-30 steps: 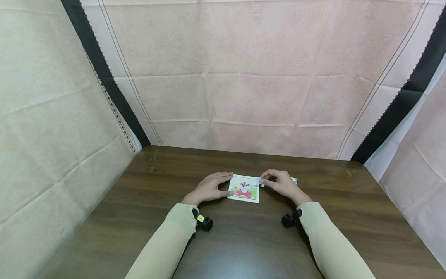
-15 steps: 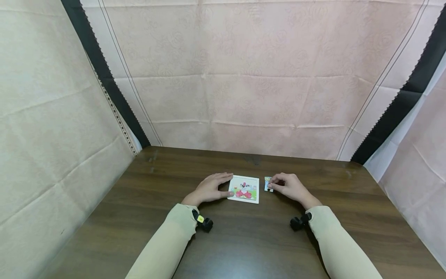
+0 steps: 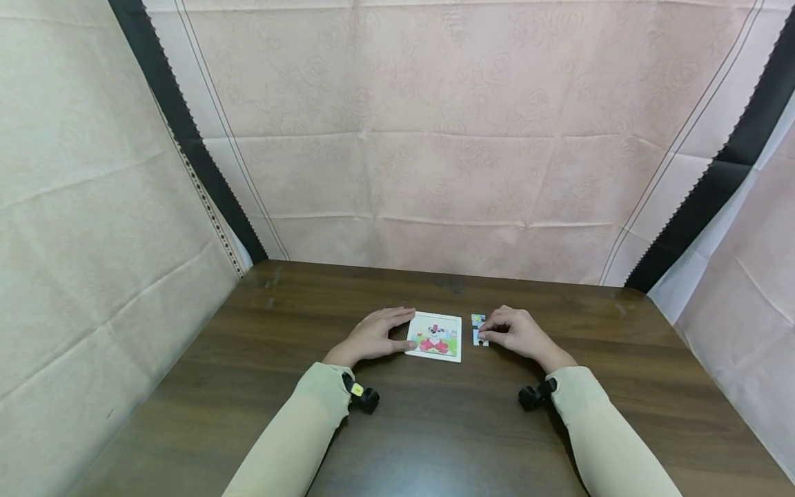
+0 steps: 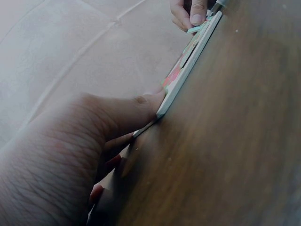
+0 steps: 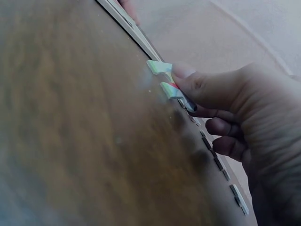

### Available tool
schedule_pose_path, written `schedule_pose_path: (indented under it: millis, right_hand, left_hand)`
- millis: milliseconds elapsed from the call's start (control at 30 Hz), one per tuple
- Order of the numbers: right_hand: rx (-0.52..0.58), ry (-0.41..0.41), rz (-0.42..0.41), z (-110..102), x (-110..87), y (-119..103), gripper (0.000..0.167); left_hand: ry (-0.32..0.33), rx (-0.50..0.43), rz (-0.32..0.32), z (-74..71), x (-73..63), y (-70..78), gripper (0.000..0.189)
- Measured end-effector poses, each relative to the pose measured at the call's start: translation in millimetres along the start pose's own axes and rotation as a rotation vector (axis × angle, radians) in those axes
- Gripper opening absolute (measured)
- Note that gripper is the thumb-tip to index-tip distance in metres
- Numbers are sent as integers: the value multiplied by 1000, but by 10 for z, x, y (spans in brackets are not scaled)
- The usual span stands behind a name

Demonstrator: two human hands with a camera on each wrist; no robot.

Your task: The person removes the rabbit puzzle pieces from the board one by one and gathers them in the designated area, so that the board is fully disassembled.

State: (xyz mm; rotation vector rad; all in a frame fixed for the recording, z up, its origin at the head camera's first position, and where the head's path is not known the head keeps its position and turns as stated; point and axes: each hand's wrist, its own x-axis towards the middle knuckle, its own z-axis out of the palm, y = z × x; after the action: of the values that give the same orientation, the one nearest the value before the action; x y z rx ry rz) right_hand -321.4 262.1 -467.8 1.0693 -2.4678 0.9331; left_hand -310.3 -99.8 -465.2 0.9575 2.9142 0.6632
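Note:
In the head view a white-framed jigsaw board (image 3: 455,339) with a picture of a cartoon animal in pink lies flat on the table. My left hand (image 3: 380,333) rests at its left edge, fingers fairly straight towards the far corner and thumb on the near corner. My right hand (image 3: 511,331) pinches a small jigsaw piece (image 3: 477,340), blue and notched, just right of the board. The right wrist view shows thumb (image 5: 200,84) and fingers on this piece (image 5: 160,67), tilted above the table.
Several loose jigsaw pieces (image 5: 239,200) lie in a row beneath and beyond my right hand, mostly hidden from the head view. The brown wooden table (image 3: 410,428) ends at a pale cloth wall (image 3: 435,172) behind, with more cloth at both sides.
My right hand has drawn back to the right, away from the board's edge, with the piece. The piece has turned and shows more of itself. My left hand and the board have stayed put.

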Motion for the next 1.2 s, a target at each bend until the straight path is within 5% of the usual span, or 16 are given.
schedule_pose_path:
  millis: [333, 1200]
  right_hand:
    - [-47, -23, -51, 3, -1, 9, 9]
    - [-37, -51, -5, 7, -10, -10, 8]
  left_hand:
    - [-2, -6, 0, -1, -14, 14, 77]
    - [-13, 4, -15, 8, -11, -6, 78]
